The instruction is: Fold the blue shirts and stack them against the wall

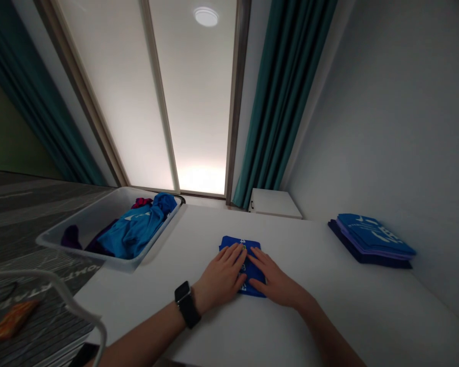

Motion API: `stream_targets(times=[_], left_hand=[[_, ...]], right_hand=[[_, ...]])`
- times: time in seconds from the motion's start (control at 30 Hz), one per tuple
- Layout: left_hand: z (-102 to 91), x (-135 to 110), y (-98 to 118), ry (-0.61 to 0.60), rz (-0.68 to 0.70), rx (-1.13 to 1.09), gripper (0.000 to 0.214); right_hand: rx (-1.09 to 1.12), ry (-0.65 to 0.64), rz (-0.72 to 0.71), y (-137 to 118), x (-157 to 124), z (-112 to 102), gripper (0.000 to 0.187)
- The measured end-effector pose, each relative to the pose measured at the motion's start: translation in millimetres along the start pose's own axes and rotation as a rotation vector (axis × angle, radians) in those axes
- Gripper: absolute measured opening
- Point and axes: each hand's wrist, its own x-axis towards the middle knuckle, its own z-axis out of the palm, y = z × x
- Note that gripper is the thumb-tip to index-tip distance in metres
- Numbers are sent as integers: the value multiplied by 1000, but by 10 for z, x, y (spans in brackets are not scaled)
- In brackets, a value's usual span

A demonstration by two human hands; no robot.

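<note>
A small folded blue cloth (251, 289) with white print lies flat in the middle of the white table, probably a garment, though its exact kind is hidden. My left hand (225, 275) rests palm down on its left half, fingers stretched out. On the right half lies my right hand (277, 279), flat as well, its fingers spread. Both hands press on the cloth from above without gripping it. A black watch (187, 304) is on my left wrist.
On the white table (199, 229), a stack of folded blue, purple and navy cloths (371, 239) sits at the right by the wall. A translucent bin (99, 204) with crumpled clothes (132, 232) stands at the left. A white cabinet (277, 204) is behind; a pale curved tube (67, 298) crosses the lower left.
</note>
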Motion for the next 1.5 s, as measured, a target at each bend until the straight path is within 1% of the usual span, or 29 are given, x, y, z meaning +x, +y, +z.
stream_targets(times=[0.1, 0.2, 0.27, 0.37, 0.47, 0.53, 0.67, 0.73, 0.77, 0.9, 1.07, 1.23, 1.37, 1.5], left_hand=[[149, 78, -52, -60, 11, -9, 55], [240, 78, -128, -55, 18, -15, 55], [271, 66, -160, -39, 29, -2, 56], [286, 58, -177, -54, 45, 30, 57], [269, 65, -178, -71, 42, 23, 58], [237, 71, -178, -92, 31, -7, 63], [161, 78, -174, -170, 41, -57, 88], [145, 78, -173, -174, 58, -54, 95], [146, 77, -174, -168, 66, -50, 94], [182, 75, -197, -147, 78, -42, 78], [189, 82, -207, -145, 82, -55, 72], [161, 78, -178, -160, 75, -36, 77], [166, 66, -178, -131, 90, -36, 80], [152, 65, -174, -138, 95, -22, 82]], right_hand=[[-5, 52, -59, -60, -159, -36, 48], [-69, 89, -156, -136, -282, 27, 49], [-105, 158, -179, -175, -305, 92, 46], [-105, 274, -186, -212, -282, 143, 31], [-91, 326, -228, -219, -282, 132, 23], [-91, 341, -257, -205, -312, 125, 23], [-55, 366, -256, -174, -373, 146, 20], [-49, 376, -251, -176, -384, 156, 19], [-59, 382, -255, -183, -386, 158, 20], [-148, 415, -291, -213, -404, 159, 26], [-307, 493, -323, -211, -457, 240, 33], [-379, 532, -279, -205, -507, 330, 28], [-397, 536, -272, -193, -552, 302, 28], [-395, 519, -278, -160, -588, 256, 30]])
